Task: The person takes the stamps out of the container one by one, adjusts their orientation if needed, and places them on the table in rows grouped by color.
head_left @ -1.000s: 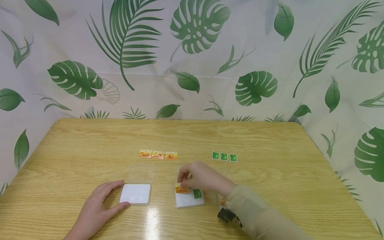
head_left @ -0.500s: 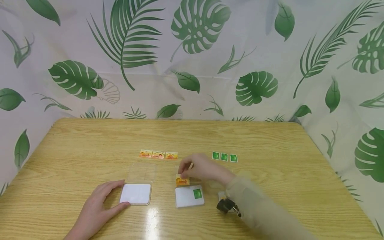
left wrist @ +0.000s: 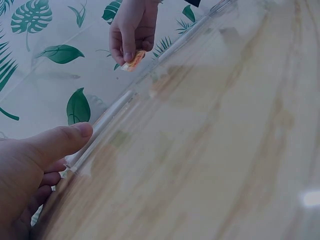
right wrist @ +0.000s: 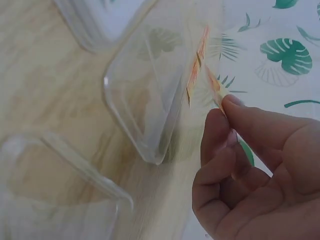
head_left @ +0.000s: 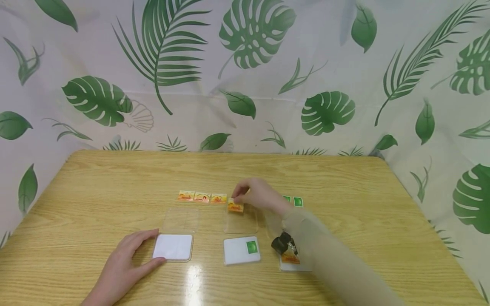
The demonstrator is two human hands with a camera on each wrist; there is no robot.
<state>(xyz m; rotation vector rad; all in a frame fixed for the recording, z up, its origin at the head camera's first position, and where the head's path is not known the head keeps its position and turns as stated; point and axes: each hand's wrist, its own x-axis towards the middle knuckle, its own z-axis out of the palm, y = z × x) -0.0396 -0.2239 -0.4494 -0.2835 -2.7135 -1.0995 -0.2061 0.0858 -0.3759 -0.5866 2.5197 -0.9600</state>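
Note:
My right hand (head_left: 258,195) pinches a small orange-and-yellow stamp-like sticker (head_left: 235,206) between thumb and finger, above an opened clear lid (head_left: 241,221). It also shows in the right wrist view as a thin slip (right wrist: 216,87) at the fingertips. My left hand (head_left: 124,265) holds a clear plastic case with white card inside (head_left: 174,247) between thumb and forefinger at its left end. The middle case (head_left: 235,253) bears one green sticker (head_left: 252,247) on its white surface. A third case (head_left: 292,267) with an orange sticker (head_left: 290,257) is partly hidden by my right sleeve.
Three orange stickers (head_left: 202,197) lie in a row left of my right hand. Green stickers (head_left: 298,202) lie farther right, partly hidden behind that hand. Another clear lid (head_left: 181,220) lies open behind the left case. A leaf-printed cloth (head_left: 268,85) hangs behind the table.
My right hand has lifted the orange sticker off the middle case and moved it away from me, toward the sticker row. My left hand has stayed put.

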